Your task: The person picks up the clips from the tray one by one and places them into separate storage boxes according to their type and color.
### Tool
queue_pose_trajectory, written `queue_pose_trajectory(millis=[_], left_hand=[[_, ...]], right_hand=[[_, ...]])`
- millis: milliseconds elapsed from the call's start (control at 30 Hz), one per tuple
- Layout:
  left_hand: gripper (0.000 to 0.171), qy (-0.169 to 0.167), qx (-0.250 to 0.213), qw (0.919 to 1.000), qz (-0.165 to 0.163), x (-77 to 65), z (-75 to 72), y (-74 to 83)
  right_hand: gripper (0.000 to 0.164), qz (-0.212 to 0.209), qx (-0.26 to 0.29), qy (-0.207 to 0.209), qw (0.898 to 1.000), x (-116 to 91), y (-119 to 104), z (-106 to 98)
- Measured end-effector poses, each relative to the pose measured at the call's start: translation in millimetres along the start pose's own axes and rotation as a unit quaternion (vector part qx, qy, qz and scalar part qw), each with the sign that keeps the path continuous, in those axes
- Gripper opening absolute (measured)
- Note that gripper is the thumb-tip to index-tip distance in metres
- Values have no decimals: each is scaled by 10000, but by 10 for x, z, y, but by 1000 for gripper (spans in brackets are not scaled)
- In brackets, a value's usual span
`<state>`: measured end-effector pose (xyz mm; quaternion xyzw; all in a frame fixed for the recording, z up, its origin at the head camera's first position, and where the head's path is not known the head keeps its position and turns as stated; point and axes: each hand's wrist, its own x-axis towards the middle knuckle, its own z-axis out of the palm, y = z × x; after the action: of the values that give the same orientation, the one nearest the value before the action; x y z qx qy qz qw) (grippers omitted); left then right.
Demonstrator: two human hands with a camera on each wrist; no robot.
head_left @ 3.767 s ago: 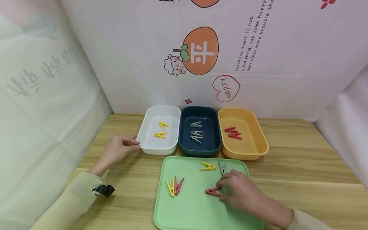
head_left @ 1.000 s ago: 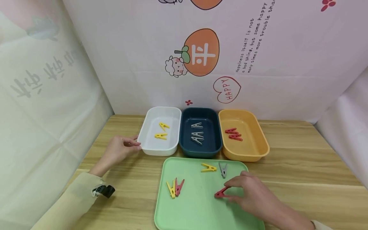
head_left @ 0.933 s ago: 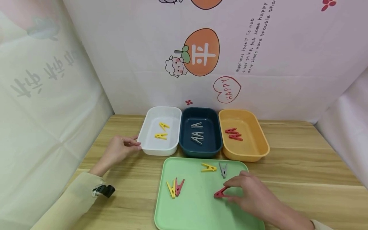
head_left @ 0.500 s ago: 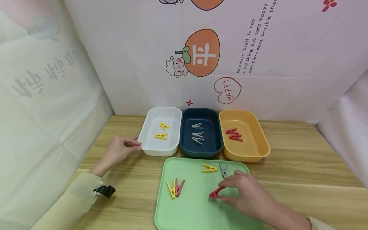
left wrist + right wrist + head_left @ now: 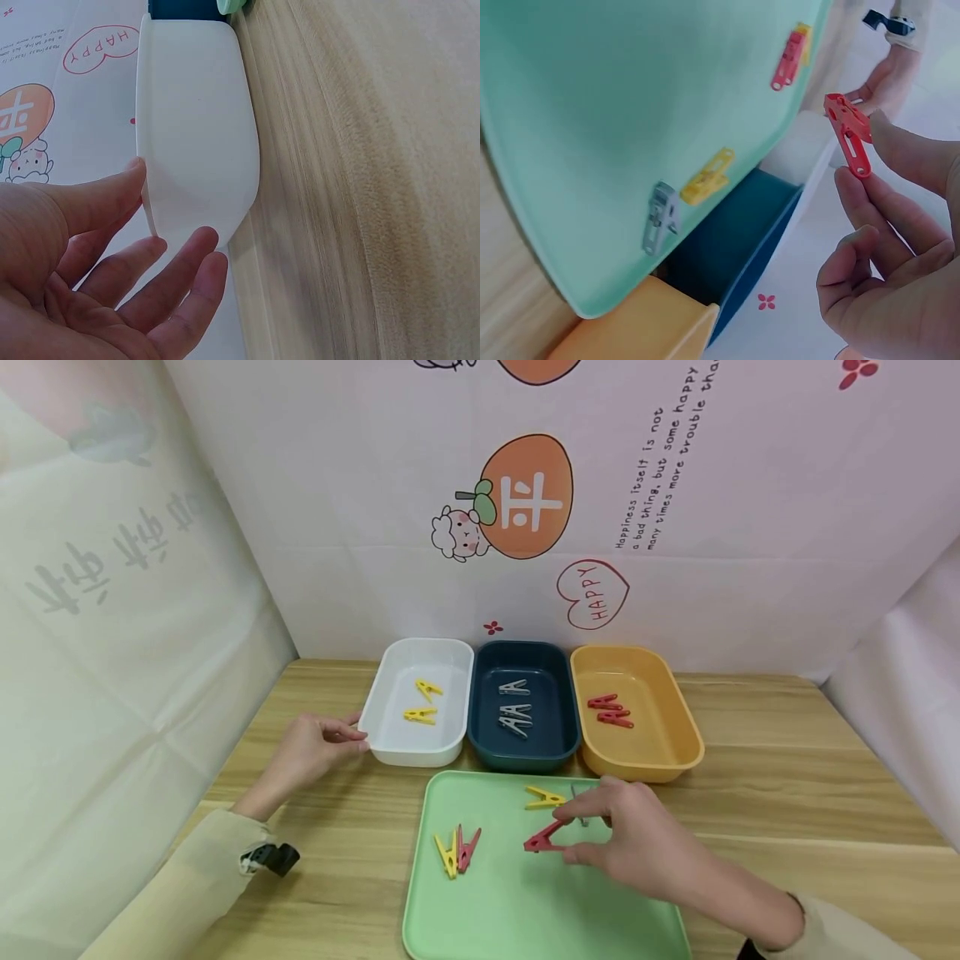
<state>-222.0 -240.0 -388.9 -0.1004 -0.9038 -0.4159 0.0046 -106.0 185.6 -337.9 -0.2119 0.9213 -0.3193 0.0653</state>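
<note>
My right hand pinches a red clothespin by its handles between thumb and fingertips, above the green tray. In the right wrist view the clothespin is clear of the tray surface. My left hand holds the near left corner of the white bin, thumb and finger at its rim. Left on the tray, a yellow clothespin lies against another red clothespin. Near its far edge are a yellow clothespin and a grey clothespin, partly hidden by my right hand in the head view.
Behind the tray stand the white bin with yellow clothespins, a dark blue bin with several grey ones, and an orange bin with red ones. The bins stand side by side on the wooden table. A printed cloth hangs behind.
My right hand has gripped the red clothespin, shifted it right, then lifted it and carried it left and slightly away from me. My left hand stays at the white bin.
</note>
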Motion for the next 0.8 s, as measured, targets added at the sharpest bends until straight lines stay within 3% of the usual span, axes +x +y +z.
queue_pose_trajectory(millis=[300, 800], left_hand=[[7, -18, -36, 10000, 31, 4, 3, 5], [5, -41, -77, 10000, -16, -1, -3, -7]], right_hand=[[31, 347, 406, 216, 9983, 178, -44, -203], [39, 197, 726, 591, 9954, 491, 142, -549]])
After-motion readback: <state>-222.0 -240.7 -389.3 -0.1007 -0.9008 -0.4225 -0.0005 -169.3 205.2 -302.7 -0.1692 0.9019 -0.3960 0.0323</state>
